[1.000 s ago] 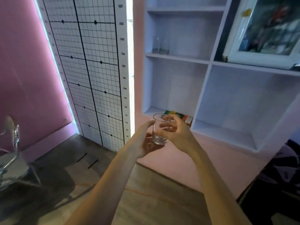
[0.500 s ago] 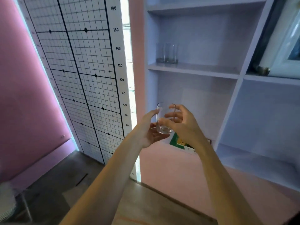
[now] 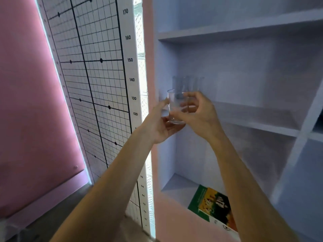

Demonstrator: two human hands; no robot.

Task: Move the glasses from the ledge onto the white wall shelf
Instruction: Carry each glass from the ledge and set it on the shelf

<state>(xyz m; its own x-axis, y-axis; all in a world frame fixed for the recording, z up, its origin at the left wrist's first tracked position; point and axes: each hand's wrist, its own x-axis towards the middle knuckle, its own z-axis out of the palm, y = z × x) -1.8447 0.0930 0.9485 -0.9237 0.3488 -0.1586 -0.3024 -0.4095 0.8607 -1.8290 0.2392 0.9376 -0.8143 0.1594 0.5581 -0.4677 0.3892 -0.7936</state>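
I hold a clear drinking glass [image 3: 174, 107] upright in front of the white wall shelf [image 3: 258, 123]. My left hand [image 3: 160, 124] cups its left side and base. My right hand [image 3: 199, 114] grips its right side with the fingertips. The glass hangs at the front left edge of the middle shelf board, just at board height. Behind it, on that board, stand other clear glasses [image 3: 188, 84], blurred, close to the shelf's left wall. The ledge is out of view.
A green and yellow booklet [image 3: 213, 205] lies in the compartment below. Left of the shelf hangs a gridded height chart [image 3: 97, 81] beside a pink wall [image 3: 28, 102]. A shelf divider [image 3: 304, 126] stands at the right.
Both hands have lifted the glass up and forward, from below the middle board to its front edge. The view has moved closer and tilted up.
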